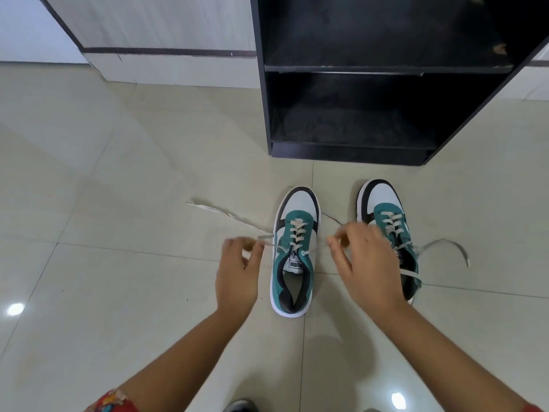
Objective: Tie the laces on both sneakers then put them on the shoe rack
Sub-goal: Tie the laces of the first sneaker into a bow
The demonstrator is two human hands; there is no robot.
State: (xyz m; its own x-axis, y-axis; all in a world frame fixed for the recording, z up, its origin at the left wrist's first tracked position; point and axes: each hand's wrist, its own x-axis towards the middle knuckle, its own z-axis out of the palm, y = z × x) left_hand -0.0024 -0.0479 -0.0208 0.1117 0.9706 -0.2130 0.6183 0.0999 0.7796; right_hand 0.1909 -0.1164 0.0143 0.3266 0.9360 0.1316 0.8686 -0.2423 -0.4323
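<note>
- Sneakers sit side by side on the tiled floor (118, 173), toes pointing toward the shoe rack (386, 84) ahead of me.
- The left sneaker (295, 254) is teal, white and black, with a white sole and a PUMA label on its tongue; it stands between my two hands.
- The right sneaker (386, 215) has the same colours and lies just beside it, partly hidden behind my right hand.
- My left hand (237, 272) is closed in a pinch on the left lace end (225, 215) of the left sneaker; that lace runs taut from the top eyelet to my fingertips, and its free tail trails away to the left across the floor.
- My right hand (364, 263) is pinched on the other lace end (331, 217) of the same sneaker, fingers drawn together, with a thin stretch of lace running up past the sneaker's toe side.
- Neither lace is knotted on the left sneaker.
- The right sneaker's lace (439, 245) is also loose: one end loops out to the right on the floor, another lies across the shoe near my right wrist.
- The shoe rack is black, with two open shelves in view, both bare of shoes, standing on the floor well apart from the sneakers.
- A pale cabinet (148, 34) with a dark trim line stands to the left of the rack.
- A red patterned sleeve (116, 401) shows at my left arm.
</note>
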